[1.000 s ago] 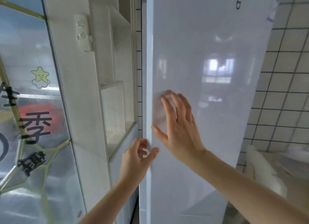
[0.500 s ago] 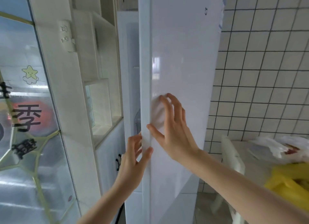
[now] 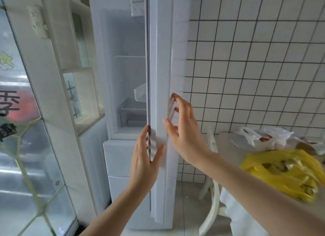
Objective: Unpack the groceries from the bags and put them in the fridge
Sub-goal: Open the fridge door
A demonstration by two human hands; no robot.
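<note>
The white fridge [image 3: 123,33] stands open, its door [image 3: 163,42] swung out edge-on toward me. Inside I see a glass shelf, a clear drawer [image 3: 130,112] and a white bag on the shelf. My left hand [image 3: 144,158] lies around the door's edge with straight fingers, thumb on the near side. My right hand [image 3: 182,130] is spread flat against the door's outer face. A yellow grocery bag [image 3: 284,172] and a white grocery bag [image 3: 262,139] lie on the table at the right.
A white tiled wall [image 3: 255,59] runs behind the table [image 3: 226,144]. A white chair [image 3: 211,183] stands between fridge and table. White shelving [image 3: 79,86] and a glass door with stickers [image 3: 21,112] fill the left side.
The fridge door has swung wide open toward me, baring the inside. Both hands stayed on the door. The view turned right and the bags on the table came into sight.
</note>
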